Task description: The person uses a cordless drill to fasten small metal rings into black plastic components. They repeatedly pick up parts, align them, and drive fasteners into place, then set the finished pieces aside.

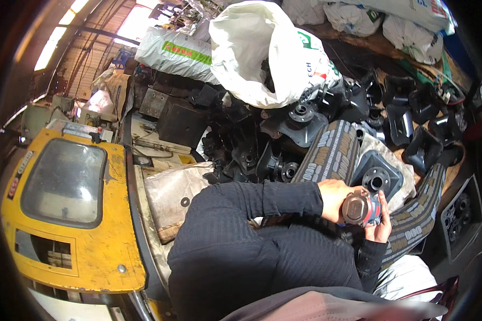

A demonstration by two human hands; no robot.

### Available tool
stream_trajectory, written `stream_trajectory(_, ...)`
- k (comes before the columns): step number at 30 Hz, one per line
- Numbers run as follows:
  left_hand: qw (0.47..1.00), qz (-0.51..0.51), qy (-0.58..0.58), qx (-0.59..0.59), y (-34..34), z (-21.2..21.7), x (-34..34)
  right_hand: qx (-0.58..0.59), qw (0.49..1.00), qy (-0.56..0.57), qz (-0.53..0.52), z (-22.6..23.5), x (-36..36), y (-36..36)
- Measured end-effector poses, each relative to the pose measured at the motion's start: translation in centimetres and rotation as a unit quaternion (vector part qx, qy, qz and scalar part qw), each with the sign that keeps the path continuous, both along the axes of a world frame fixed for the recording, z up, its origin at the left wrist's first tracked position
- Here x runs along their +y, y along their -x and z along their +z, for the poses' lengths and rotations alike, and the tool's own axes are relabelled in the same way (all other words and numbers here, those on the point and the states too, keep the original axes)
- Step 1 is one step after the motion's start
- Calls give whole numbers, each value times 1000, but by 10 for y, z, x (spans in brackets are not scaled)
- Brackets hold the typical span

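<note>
My left hand (333,199) is closed against the side of a hand-held tool (354,207) with a round grey-brown end and a red and dark body; its exact kind does not show. My right hand (381,229) grips the same tool from the other side, fingers stretched along it. Just beyond the tool lies a black moulded part (388,167) with a square base and a round holed flange (376,180) facing up. That part rests on a pale cloth or sack (407,184), between the arms of a patterned cushioned roll. The tool's front end is hidden.
Patterned padded rolls (332,152) flank the work spot. Black moulded parts (401,120) are heaped behind and at right. A large open white sack (251,53) stands at the back. A yellow machine cover (112,214) stands at left, a dark crate (462,219) at right.
</note>
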State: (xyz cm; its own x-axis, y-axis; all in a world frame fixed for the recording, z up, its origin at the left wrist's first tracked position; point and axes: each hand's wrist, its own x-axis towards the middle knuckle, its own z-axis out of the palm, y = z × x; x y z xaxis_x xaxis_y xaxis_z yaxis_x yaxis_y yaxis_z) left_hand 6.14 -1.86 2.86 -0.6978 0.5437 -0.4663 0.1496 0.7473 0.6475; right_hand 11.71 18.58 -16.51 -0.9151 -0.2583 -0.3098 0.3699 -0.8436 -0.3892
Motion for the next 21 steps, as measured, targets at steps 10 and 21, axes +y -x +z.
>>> stream_trajectory(10, 982, 55, -179, 30, 6, -1, -39, 44, 998, 23, 39, 8, -5, 12)
stream_trajectory(21, 964, -141, -20, 225, 17, 11, -49, -132, 990, -2, 46, 19, -3, 10)
